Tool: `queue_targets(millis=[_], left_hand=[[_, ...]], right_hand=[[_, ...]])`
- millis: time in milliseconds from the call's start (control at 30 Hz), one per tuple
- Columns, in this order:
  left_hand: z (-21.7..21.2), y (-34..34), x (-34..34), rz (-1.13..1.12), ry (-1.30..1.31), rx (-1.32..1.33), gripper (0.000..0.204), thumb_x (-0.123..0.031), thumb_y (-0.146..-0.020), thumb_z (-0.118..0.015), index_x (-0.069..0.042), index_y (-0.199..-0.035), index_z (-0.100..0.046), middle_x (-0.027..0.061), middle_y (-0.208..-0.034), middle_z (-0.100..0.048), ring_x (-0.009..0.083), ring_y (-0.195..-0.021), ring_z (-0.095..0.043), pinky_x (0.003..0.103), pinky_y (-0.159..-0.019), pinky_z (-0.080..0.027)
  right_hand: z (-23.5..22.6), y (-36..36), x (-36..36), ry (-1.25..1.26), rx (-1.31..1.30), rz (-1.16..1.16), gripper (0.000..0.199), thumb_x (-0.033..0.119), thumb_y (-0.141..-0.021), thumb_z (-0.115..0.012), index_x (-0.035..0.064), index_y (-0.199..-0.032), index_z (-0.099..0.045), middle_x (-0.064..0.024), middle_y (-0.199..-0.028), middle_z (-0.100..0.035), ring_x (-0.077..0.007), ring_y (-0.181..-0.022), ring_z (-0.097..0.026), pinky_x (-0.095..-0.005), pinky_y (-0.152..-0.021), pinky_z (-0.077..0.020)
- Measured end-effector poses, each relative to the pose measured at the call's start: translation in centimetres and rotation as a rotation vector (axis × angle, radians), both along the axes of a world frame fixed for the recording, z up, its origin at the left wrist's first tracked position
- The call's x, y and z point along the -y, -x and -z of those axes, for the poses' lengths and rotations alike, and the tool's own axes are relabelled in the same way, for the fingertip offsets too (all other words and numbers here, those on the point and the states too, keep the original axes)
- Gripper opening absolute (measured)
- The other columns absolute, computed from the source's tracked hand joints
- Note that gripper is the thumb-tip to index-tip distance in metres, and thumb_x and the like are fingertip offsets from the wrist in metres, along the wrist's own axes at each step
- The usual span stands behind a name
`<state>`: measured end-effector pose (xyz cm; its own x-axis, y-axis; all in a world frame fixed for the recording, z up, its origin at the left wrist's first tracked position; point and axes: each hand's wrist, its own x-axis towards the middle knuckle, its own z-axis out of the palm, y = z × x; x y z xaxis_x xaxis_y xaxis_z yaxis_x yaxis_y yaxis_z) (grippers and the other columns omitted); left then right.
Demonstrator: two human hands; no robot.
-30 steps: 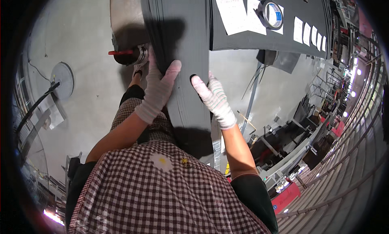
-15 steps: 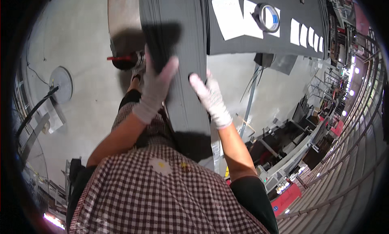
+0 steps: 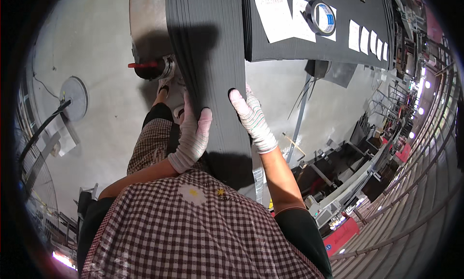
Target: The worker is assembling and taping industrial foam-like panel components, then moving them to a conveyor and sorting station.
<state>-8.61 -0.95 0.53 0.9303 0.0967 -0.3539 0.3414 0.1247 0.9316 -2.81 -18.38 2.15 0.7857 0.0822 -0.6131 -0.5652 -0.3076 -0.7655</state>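
Observation:
A thick stack of long dark grey sheets (image 3: pixel 220 61) runs away from me down the middle, its layered edges fanned along the left side. At its near part my two hands flank it in pale striped gloves. My left hand (image 3: pixel 193 136) lies against the left side, fingers stretched along the edge and thumb apart, pointing up. Opposite it, my right hand (image 3: pixel 249 114) rests on the right edge. Its thumb touches the upper face and the straight fingers pass down the side, partly hidden. Neither hand appears to close around a sheet.
Another dark stack (image 3: pixel 299 51) at the right bears white papers (image 3: pixel 274 18) and a tape roll (image 3: pixel 323 18). Left of my stack sits a black object with a red handle (image 3: pixel 145 66). A round grey base (image 3: pixel 75 97) stands on the floor at far left. Metal frames (image 3: pixel 333 182) stand at right.
My left hand has come down and nearer to me, from over the left edge to the stack's side. The right hand has stayed nearly in place.

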Motion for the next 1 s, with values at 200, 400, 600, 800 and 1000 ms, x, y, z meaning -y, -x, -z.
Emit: queue_targets(millis=[200,400,600,800,1000], left_hand=[[1.0,-3.9,-0.4,-0.064,0.108,-0.020,0.069,-0.019,-0.102,-0.052,-0.002,-0.158,-0.015,0.0121,-0.140,-0.046,0.0212,-0.120,-0.049,0.034,-0.106,-0.039],[-0.6,-3.7,-1.3,-0.105,0.028,0.113,0.073,-0.015,-0.100,-0.056,0.000,-0.158,-0.014,0.0134,-0.150,-0.040,0.0234,-0.131,-0.045,0.034,-0.112,-0.035],[0.8,-6.0,-1.7,-0.062,0.173,-0.027,0.079,-0.014,-0.095,-0.063,-0.001,-0.158,-0.016,0.0144,-0.149,-0.040,0.0236,-0.134,-0.043,0.035,-0.113,-0.035],[0.4,-6.4,-1.1,-0.043,-0.012,0.132,0.087,-0.014,-0.087,-0.072,-0.005,-0.157,-0.021,0.0135,-0.138,-0.049,0.0237,-0.126,-0.051,0.036,-0.108,-0.041],[-3.1,-7.9,-1.0,-0.101,0.203,0.008,0.088,-0.017,-0.090,-0.072,-0.006,-0.158,-0.018,0.0135,-0.139,-0.050,0.0236,-0.123,-0.054,0.035,-0.106,-0.043]], right_hand=[[-1.7,-2.0,-1.5,0.059,0.199,-0.131,0.074,0.043,-0.098,-0.056,0.0014,-0.154,-0.032,-0.0238,-0.142,-0.053,-0.0323,-0.133,-0.051,-0.0376,-0.111,-0.0384],[-3.4,0.8,-2.1,-0.019,0.113,-0.063,0.078,0.047,-0.097,-0.059,0.0105,-0.158,-0.027,-0.0162,-0.148,-0.049,-0.0257,-0.136,-0.048,-0.0359,-0.111,-0.0376],[-2.2,-1.2,-1.7,-0.254,0.156,-0.060,0.088,0.042,-0.088,-0.073,0.0046,-0.156,-0.029,-0.0151,-0.147,-0.049,-0.0234,-0.137,-0.045,-0.0354,-0.111,-0.0358],[-2.7,-0.5,-1.2,0.058,0.138,-0.161,0.090,0.039,-0.084,-0.077,0.0015,-0.152,-0.032,-0.0160,-0.140,-0.053,-0.0270,-0.131,-0.049,-0.0360,-0.112,-0.0361],[-3.3,-1.6,-1.6,-0.099,0.278,-0.112,0.105,0.041,-0.076,-0.084,-0.0031,-0.153,-0.027,-0.0194,-0.139,-0.053,-0.0290,-0.130,-0.050,-0.0365,-0.112,-0.0371]])
